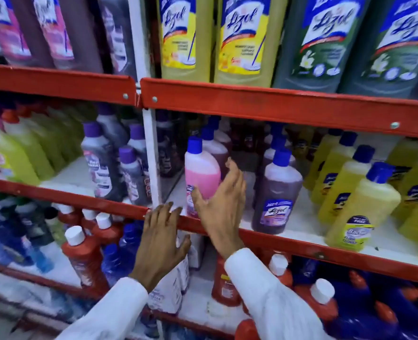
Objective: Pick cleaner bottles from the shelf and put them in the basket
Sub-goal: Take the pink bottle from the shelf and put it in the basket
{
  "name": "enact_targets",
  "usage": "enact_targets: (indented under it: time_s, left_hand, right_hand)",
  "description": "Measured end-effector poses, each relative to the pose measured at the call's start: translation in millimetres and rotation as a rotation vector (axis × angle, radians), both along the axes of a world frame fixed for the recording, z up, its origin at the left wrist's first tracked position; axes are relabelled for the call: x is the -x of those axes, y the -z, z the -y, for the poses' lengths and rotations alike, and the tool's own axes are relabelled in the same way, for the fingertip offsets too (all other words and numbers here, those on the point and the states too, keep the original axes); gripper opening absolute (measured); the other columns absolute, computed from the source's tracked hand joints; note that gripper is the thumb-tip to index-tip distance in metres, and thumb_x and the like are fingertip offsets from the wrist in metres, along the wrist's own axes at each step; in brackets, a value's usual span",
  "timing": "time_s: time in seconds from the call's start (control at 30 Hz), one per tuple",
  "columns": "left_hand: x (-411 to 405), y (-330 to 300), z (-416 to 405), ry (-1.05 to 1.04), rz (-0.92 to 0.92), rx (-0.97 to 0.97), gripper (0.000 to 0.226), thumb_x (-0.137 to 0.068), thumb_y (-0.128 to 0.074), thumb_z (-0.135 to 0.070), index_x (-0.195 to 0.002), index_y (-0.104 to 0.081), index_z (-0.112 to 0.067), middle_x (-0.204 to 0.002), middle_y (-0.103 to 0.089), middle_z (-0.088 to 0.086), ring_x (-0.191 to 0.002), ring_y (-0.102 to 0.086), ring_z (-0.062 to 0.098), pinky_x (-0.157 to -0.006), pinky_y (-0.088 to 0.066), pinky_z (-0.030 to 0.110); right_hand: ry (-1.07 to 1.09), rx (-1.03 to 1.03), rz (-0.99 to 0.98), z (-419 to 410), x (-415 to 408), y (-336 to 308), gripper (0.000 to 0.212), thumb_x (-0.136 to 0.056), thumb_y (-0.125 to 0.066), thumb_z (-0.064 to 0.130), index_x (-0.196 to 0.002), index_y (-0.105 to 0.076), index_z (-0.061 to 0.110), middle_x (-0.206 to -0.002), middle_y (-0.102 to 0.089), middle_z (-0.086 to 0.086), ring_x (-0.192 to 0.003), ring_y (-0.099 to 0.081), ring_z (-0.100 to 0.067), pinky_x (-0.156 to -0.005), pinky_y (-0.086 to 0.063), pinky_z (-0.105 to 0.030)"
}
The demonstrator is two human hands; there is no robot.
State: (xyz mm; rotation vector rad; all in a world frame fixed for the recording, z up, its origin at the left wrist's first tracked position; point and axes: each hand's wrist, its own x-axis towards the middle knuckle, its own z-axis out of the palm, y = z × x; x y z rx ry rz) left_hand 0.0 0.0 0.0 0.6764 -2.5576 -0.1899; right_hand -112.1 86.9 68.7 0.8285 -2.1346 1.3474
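Observation:
A pink cleaner bottle [201, 173] with a blue cap stands upright at the front of the middle shelf. My right hand [224, 204] is spread open around its right side, thumb at the label and fingers reaching behind it, not closed on it. My left hand [161, 239] lies flat with fingers apart on the red shelf edge [289, 238] just left of and below the bottle. A purple bottle [275, 192] with a blue cap stands to the right. No basket is in view.
Yellow bottles [365, 204] fill the right of the middle shelf, grey-purple bottles [102, 163] the left bay. Big yellow and green bottles [242, 38] stand on the top shelf. Red bottles with white caps [85, 256] crowd the lower shelf. A white upright post [151, 153] divides the bays.

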Motion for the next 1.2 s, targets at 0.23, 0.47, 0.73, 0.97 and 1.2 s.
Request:
enact_targets:
  time_s: [0.23, 0.47, 0.73, 0.97, 1.2]
  left_hand:
    - [8, 18, 13, 0.048, -0.001, 0.005, 0.059, -0.078, -0.057, -0.039, -0.130, -0.046, -0.015, -0.139, -0.052, 0.014, -0.135, -0.040, 0.036, -0.114, -0.035, 0.053]
    - [6, 18, 14, 0.072, -0.004, 0.011, 0.064, -0.079, -0.061, -0.038, -0.137, -0.045, -0.015, -0.143, -0.050, 0.012, -0.139, -0.037, 0.036, -0.118, -0.031, 0.053]
    - [23, -1, -10, 0.186, -0.057, -0.016, 0.041, -0.074, -0.062, -0.035, -0.110, -0.063, -0.017, -0.103, -0.067, 0.005, -0.103, -0.059, 0.031, -0.098, -0.050, 0.046]
    - [33, 1, -17, 0.179, 0.002, -0.075, 0.041, -0.082, -0.062, -0.044, -0.120, -0.058, -0.027, -0.117, -0.064, -0.006, -0.116, -0.053, 0.021, -0.106, -0.044, 0.044]
    - [32, 3, -17, 0.150, -0.042, -0.055, 0.045, -0.074, -0.072, -0.035, -0.116, -0.061, -0.023, -0.110, -0.067, -0.002, -0.109, -0.059, 0.024, -0.102, -0.050, 0.048]
  right_hand:
    - [0.041, 0.258, 0.227, 59, 1, 14, 0.101, -0.057, -0.087, 0.036, -0.142, -0.033, 0.025, -0.137, -0.054, -0.003, -0.122, -0.056, -0.027, -0.094, -0.054, -0.045]
    - [-0.162, 0.524, 0.194, 30, 14, -1, 0.088, -0.047, -0.088, 0.032, -0.124, -0.045, 0.025, -0.117, -0.059, 0.015, -0.100, -0.062, -0.010, -0.075, -0.057, -0.027]
    - [-1.126, 0.774, 0.602, -47, 25, -52, 0.075, -0.041, -0.077, 0.018, -0.110, -0.052, 0.002, -0.086, -0.062, -0.013, -0.072, -0.061, -0.029, -0.066, -0.054, -0.035]
    - [-1.680, 0.661, 0.863, -89, 25, -86, 0.065, -0.042, -0.078, 0.025, -0.097, -0.051, 0.003, -0.073, -0.061, -0.009, -0.063, -0.058, -0.025, -0.059, -0.048, -0.032]
    - [-0.870, 0.625, 0.579, -114, 14, -87, 0.075, -0.039, -0.081, 0.017, -0.108, -0.056, 0.003, -0.078, -0.064, -0.009, -0.064, -0.061, -0.024, -0.058, -0.053, -0.034]
